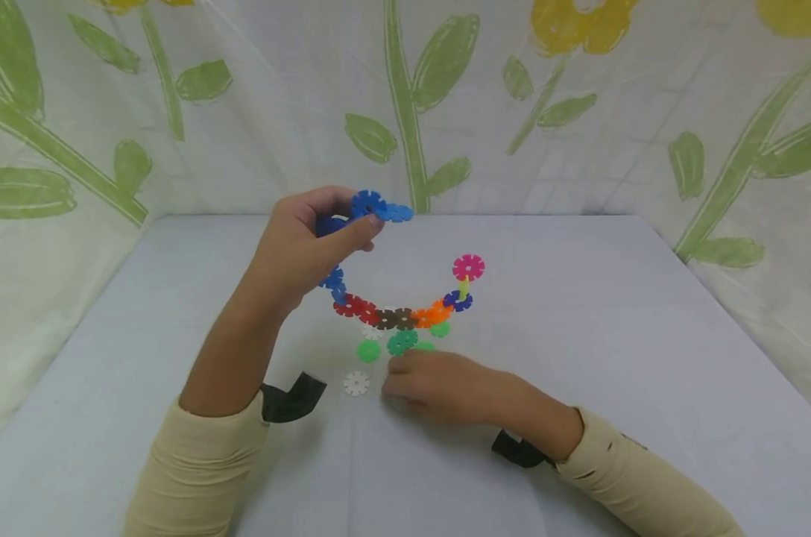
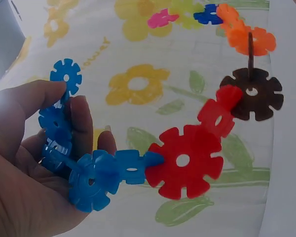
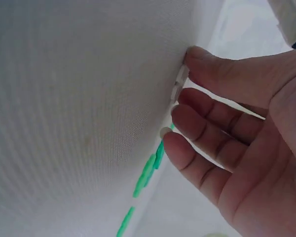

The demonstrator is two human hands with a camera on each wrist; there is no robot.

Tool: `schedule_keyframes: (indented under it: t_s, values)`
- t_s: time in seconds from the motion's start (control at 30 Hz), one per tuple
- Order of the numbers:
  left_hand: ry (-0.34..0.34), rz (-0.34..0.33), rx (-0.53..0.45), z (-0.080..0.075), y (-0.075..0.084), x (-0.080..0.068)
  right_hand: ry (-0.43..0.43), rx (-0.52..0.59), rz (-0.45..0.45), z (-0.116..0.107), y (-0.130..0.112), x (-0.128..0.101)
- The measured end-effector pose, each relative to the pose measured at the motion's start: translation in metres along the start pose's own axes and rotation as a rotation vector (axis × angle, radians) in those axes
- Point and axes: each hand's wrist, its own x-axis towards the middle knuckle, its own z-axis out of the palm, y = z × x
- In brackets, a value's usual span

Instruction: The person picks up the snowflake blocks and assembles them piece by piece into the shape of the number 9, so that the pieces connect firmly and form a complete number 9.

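From the head view, the left hand (image 1: 305,246) lifts a chain of plastic discs (image 1: 405,317) above the table (image 1: 613,358), its fingers curled round the blue end. The left wrist view shows red discs (image 2: 185,160) trailing away. In the right wrist view, the right hand (image 3: 237,143) presses nearly straight fingertips on a white disc (image 3: 180,81).

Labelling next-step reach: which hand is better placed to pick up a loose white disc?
Right. The right hand rests on the table, fingers touching a white disc. The left hand is raised, gripping the blue end of the disc chain.
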Motion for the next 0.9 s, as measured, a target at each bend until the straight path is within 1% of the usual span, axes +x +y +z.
schedule_keyframes:
  t_s: [0.13,0.2,0.27,0.4,0.47,0.53,0.57,0.63,0.7,0.77,0.83,0.9]
  values:
    - [-0.022,0.025,0.047,0.002,-0.002,0.0,-0.043,0.006,0.052,0.0,0.0,-0.001]
    - [-0.043,0.029,0.063,0.003,-0.004,-0.001,-0.067,0.019,0.086,-0.001,0.0,-0.002]
    - [-0.065,0.017,0.081,0.003,-0.004,-0.001,-0.094,0.04,0.122,-0.002,0.0,-0.002]
    - [-0.095,-0.041,0.161,0.003,-0.004,-0.002,-0.168,0.136,0.205,-0.005,-0.003,-0.002]
    - [-0.099,-0.068,0.204,0.003,-0.003,-0.003,-0.178,0.2,0.207,-0.009,-0.004,-0.005]
    - [-0.102,-0.069,0.221,0.002,-0.003,-0.003,-0.149,0.275,0.179,-0.016,-0.004,-0.009]
    - [-0.104,-0.066,0.222,0.002,-0.004,-0.003,-0.116,0.306,0.148,-0.02,-0.004,-0.012]
    - [-0.108,-0.052,0.214,0.003,-0.004,-0.003,-0.004,0.368,0.07,-0.032,-0.002,-0.02]
    - [-0.117,-0.026,0.193,0.003,-0.004,-0.003,0.151,0.419,-0.007,-0.045,-0.001,-0.029]
    - [-0.129,0.001,0.177,0.004,-0.003,-0.004,0.336,0.43,-0.074,-0.058,0.001,-0.04]
    - [-0.148,0.038,0.162,0.005,-0.003,-0.004,0.517,0.423,-0.098,-0.069,0.003,-0.049]
    - [-0.174,0.078,0.146,0.007,-0.002,-0.005,0.662,0.407,-0.081,-0.077,0.005,-0.058]
